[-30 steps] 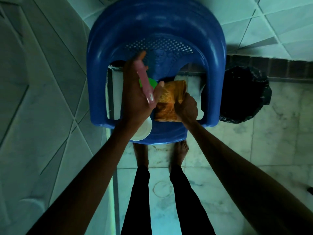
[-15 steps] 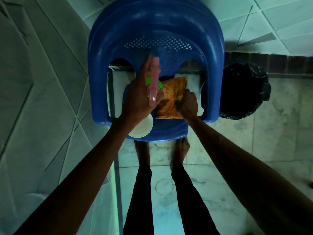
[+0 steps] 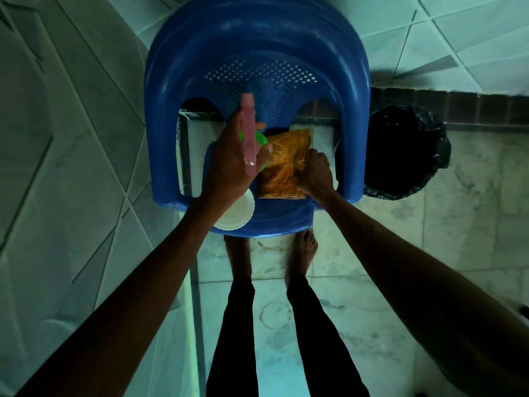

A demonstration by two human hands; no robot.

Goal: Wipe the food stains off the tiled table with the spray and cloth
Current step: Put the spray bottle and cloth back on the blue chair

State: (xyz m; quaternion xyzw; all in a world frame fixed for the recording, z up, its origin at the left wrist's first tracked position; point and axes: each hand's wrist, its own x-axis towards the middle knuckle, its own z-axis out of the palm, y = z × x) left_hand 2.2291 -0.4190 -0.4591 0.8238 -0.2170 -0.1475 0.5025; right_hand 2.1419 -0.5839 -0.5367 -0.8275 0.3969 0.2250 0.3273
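The cloth [image 3: 283, 164] is the bigger piece: orange with a pale woven pattern, folded flat on the chair [image 3: 257, 38] seat, just left of the right hand [image 3: 316, 174], whose fingers curl onto its near edge; it looks soft, light and limp, so a bunched fistful there should lift it; the spray bottle [image 3: 248, 133], a pink head on a green body, sits inside the left hand [image 3: 232, 167], fingers wrapped round it; likely light, rigid, smooth plastic, best gripped at the neck.

blue chair [image 3: 257, 47], pink spray bottle [image 3: 248, 133], orange patterned cloth [image 3: 286, 167], black bin [image 3: 406, 150]
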